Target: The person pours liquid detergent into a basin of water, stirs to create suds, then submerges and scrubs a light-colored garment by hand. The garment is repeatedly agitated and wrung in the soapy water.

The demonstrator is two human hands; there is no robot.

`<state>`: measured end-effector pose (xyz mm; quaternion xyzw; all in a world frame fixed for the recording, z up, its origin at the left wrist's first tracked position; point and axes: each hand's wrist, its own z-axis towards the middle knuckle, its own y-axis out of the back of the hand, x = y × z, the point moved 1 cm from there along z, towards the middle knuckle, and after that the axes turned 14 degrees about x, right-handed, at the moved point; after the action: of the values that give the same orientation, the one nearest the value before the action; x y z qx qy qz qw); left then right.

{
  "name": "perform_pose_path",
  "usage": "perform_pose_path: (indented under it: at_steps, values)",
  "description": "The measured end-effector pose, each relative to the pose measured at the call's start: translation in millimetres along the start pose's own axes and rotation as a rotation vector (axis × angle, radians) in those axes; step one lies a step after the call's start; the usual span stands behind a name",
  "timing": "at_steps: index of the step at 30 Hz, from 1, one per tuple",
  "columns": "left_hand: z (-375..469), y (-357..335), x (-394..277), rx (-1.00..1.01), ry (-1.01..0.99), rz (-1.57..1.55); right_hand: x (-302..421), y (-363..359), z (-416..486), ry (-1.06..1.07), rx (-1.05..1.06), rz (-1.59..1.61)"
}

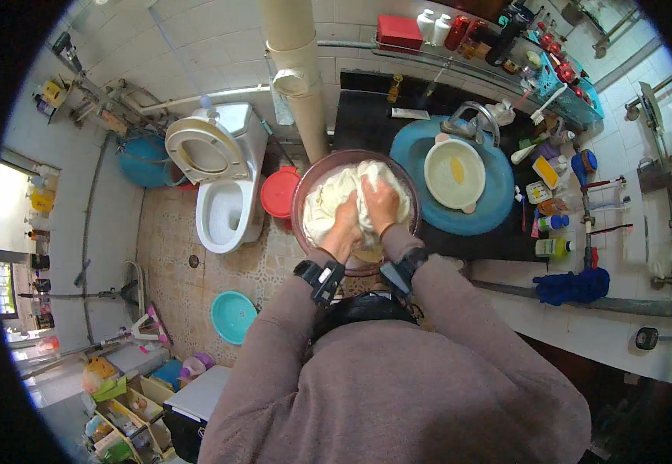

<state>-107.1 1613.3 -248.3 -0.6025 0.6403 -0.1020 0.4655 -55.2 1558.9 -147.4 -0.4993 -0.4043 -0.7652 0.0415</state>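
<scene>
A wad of wet cream-white cloth (329,198) fills most of a reddish-brown plastic basin (297,217) in front of me. My left hand (345,225) grips the cloth at the middle, its fingers partly hidden in the folds. Close beside it, my right hand (381,203) clutches another bunch of the same cloth, fingers curled into it. A little cloudy water shows along the basin's near side, below my wrists. Each wrist wears a dark strapped device.
Right of the basin, a blue washbasin (495,203) holding a pale bowl (470,200) is set in a black counter (365,124). On the left stand a red lidded bucket (281,191) and a toilet (220,217) with raised lid. A turquoise basin (234,317) rests on the tiled floor.
</scene>
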Motion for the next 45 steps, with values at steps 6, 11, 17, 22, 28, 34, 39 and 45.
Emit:
perform_pose_path:
  at_steps: [6, 11, 17, 22, 28, 34, 39, 45]
  values:
    - [-19, -9, -2, 0.171, -0.190, -0.073, -2, -2, -1, 0.073, 0.219, 0.157]
    - [-12, -5, -12, 0.084, 0.029, -0.017, -1, -1, -5, 0.095, 0.075, 0.090]
    - [-30, -15, -25, 0.280, -0.294, 0.443, -10, -6, 0, -0.055, 0.261, 0.184]
    - [-71, -21, -62, 0.349, -0.081, -0.015, -51, 15, 25, -0.205, 0.474, 0.350]
    - [-71, 64, -139, -0.179, -0.278, 0.930, -112, 53, 6, 0.276, 0.242, -0.037]
    - [-66, 47, -125, -0.096, -0.881, 1.804, -113, 45, 18, 0.066, 0.737, -0.309]
    - [-43, -8, -110, 0.032, -0.316, 2.223, -79, 77, 71, 0.065, 0.756, 0.071]
    - [-84, -22, -153, -0.056, -1.038, 1.444, -55, 116, 83, -0.089, 0.688, 0.898]
